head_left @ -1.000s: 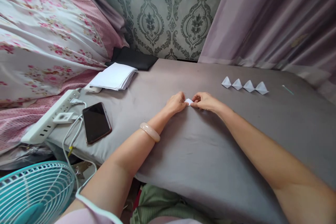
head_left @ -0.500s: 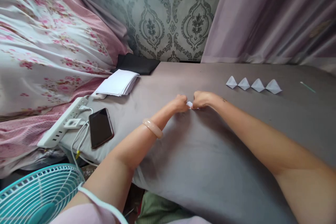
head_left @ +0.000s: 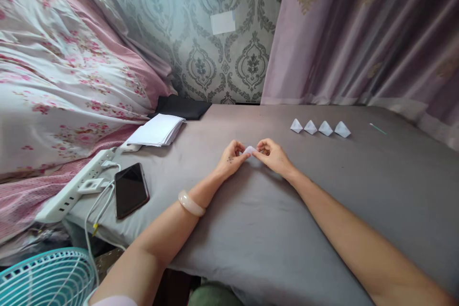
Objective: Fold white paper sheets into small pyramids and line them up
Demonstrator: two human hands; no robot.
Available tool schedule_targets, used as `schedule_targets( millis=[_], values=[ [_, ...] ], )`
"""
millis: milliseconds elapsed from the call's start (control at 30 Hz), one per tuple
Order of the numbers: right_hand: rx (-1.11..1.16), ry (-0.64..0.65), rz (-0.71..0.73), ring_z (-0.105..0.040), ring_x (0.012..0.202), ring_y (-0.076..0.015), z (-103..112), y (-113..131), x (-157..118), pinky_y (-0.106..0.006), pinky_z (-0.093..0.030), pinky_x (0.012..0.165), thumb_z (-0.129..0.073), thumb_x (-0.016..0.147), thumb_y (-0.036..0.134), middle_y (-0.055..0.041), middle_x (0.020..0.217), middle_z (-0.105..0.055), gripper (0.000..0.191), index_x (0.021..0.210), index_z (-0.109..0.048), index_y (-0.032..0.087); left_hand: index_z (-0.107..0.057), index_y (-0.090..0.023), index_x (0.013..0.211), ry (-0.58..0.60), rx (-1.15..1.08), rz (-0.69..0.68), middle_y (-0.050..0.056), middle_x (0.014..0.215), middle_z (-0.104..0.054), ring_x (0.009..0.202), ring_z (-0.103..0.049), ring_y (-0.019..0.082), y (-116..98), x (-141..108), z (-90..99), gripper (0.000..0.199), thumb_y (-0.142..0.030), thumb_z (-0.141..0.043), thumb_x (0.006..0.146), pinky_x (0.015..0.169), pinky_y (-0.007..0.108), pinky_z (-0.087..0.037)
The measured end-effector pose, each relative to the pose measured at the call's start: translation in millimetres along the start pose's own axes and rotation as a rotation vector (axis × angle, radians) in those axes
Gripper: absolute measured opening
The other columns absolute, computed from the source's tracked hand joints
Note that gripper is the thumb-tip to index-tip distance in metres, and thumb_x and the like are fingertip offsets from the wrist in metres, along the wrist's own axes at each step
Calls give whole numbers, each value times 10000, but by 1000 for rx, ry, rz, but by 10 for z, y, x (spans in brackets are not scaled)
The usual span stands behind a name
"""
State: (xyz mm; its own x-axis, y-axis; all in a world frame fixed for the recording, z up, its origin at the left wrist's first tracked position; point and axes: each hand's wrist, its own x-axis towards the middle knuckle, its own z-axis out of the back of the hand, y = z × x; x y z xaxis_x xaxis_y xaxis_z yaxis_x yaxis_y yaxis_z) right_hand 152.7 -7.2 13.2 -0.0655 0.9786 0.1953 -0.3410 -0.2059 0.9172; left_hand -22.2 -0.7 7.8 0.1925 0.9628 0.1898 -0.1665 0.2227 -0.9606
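A small folded white paper [head_left: 250,150] is held between my two hands, over the middle of the grey sheet. My left hand [head_left: 231,158] pinches its left side with thumb and fingers. On the other side, my right hand [head_left: 271,154] grips the right edge the same way. Fingers cover both ends of the paper, so only its peaked middle shows. To the right, beyond my right hand, several folded paper pyramids [head_left: 325,128] stand in a row on the sheet.
A stack of white paper [head_left: 157,130] lies at the left, before a black folded item [head_left: 184,107]. Closer are a phone [head_left: 132,190], a power strip [head_left: 77,186] with cables and a teal fan [head_left: 46,277]. A cotton swab [head_left: 377,128] lies far right.
My hands have turned so the thumbs face me, and the folded paper is now raised between them. The view has tilted up and shifted slightly right.
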Motion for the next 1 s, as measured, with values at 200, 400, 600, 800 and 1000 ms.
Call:
schedule_targets(
  millis=[200, 400, 600, 800, 1000],
  values=[
    [390, 18, -104, -513, 675, -111, -51, 202, -111, -230, -329, 525, -721, 646, 499, -49, 936, -667, 474, 987, -638, 181, -648, -155, 910, -42, -538, 200, 23, 868, -632, 684, -489, 77, -216, -132, -61, 408, -364, -814, 602, 598, 216, -317],
    [363, -11, -82, -459, 592, -99, -189, 287, -196, -241, -322, 515, -673, 685, 519, -29, 809, -671, 432, 939, -700, 171, -625, -141, 740, -31, -592, 233, -24, 682, -580, 596, -465, 49, -215, -162, -72, 314, -297, -843, 578, 584, 205, -322],
    [405, -51, -92, -452, 556, -90, -170, 331, -221, -240, -357, 522, -687, 690, 473, -1, 700, -644, 364, 869, -716, 158, -576, -137, 627, 28, -568, 299, -24, 590, -576, 542, -468, 52, -182, -141, -38, 332, -290, -859, 547, 577, 217, -320],
    [255, -39, -56, -576, 672, -141, -114, 280, -187, -274, -449, 650, -649, 738, 418, -34, 746, -686, 273, 812, -691, 158, -589, -146, 642, 47, -461, 264, -7, 641, -618, 606, -508, 79, -198, -167, -65, 315, -298, -851, 554, 609, 227, -341],
    [-64, -30, 45, -570, 646, -140, -77, 243, -196, -274, -435, 640, -554, 834, 394, -36, 780, -689, 265, 887, -692, 174, -704, -150, 756, 66, -401, 266, 7, 687, -609, 624, -493, 88, -231, -182, -40, 256, -363, -791, 644, 621, 238, -362]
  ],
)
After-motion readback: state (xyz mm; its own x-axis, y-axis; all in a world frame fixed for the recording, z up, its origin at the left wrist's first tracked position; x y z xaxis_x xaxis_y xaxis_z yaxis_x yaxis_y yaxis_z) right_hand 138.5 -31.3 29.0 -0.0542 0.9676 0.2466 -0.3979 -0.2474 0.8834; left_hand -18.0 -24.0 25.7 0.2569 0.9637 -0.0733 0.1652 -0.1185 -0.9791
